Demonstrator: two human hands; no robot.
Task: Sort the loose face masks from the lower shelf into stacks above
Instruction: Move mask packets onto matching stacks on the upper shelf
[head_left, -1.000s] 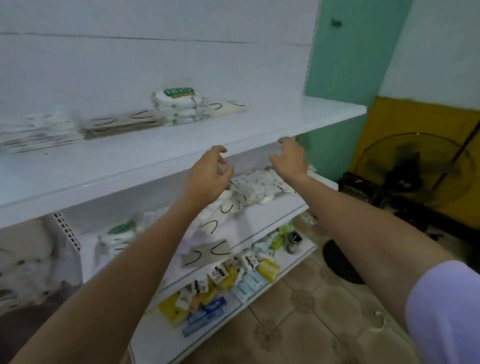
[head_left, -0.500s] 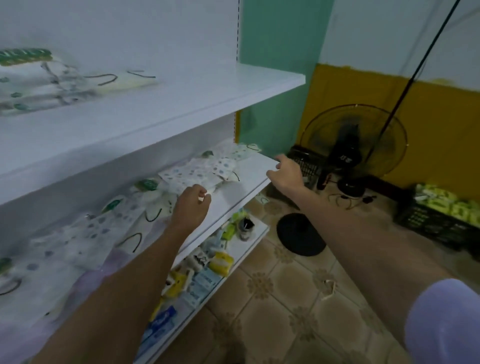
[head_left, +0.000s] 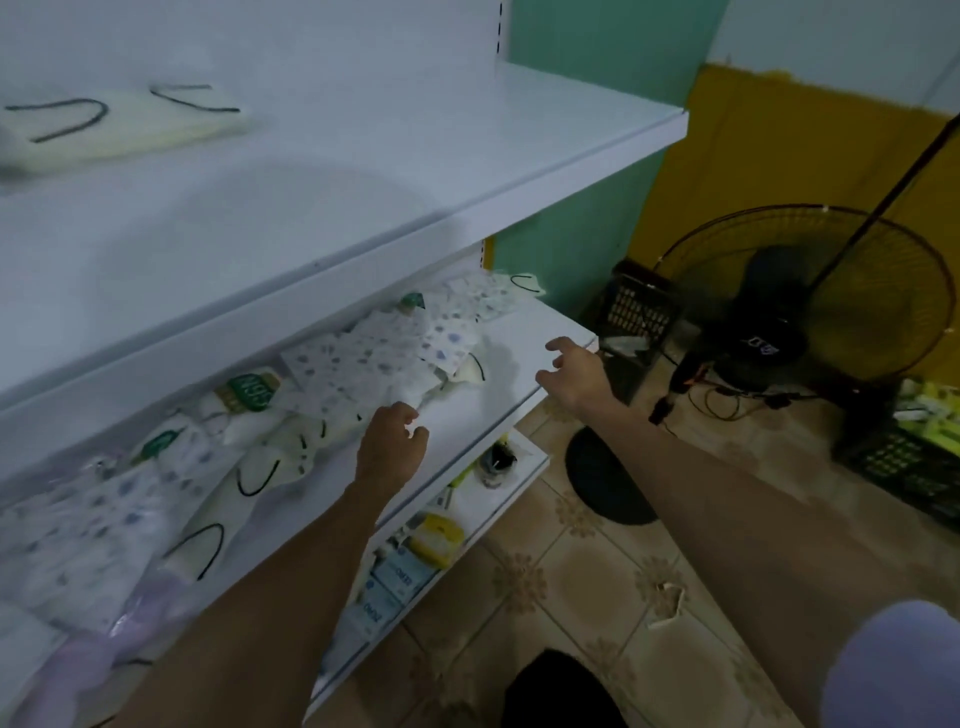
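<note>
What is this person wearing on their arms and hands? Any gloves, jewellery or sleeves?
No gloves: the left hand and the right hand are bare, and no ring, watch or bracelet shows on them or on the wrists. Both forearms are uncovered too. The only clothing in view is a pale lilac short sleeve on the right upper arm. The left upper arm is out of frame.

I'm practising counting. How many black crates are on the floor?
2. One crate sits left of the fan; the other crate is at the right edge. More may be hidden.
</note>
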